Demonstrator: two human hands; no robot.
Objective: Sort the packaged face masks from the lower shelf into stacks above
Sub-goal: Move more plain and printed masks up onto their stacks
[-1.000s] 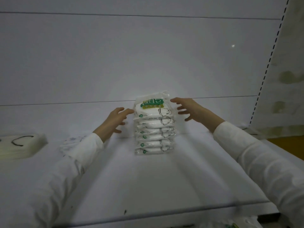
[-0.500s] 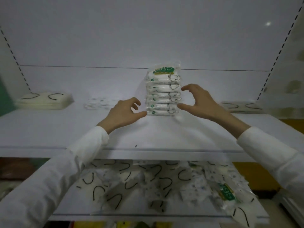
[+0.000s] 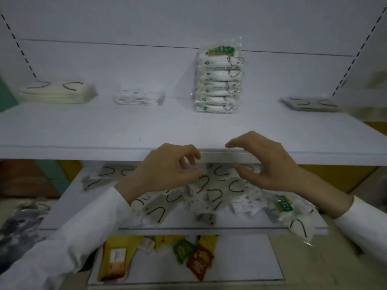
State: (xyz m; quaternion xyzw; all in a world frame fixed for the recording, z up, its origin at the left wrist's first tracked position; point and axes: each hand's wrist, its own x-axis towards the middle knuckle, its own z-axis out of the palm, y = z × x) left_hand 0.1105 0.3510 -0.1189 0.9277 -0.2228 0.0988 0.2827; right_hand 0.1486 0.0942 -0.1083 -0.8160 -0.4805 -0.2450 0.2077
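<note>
A: Packaged face masks lay where?
B: Heaped on the lower shelf, six o'clock from the green-label stack. Left hand and right hand hovered, fingers half-curled, empty. Probably light, slippery; pinch a corner.

We're facing a white shelving unit in dim light, plain back panel between slotted uprights, upper shelf over lower shelf, yellow panel off right.

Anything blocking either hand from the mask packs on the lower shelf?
Nothing visible does. The empty left hand and right hand hang before the pile of clear-wrapped white face masks; the white upper shelf's front edge lies above that path.
</note>
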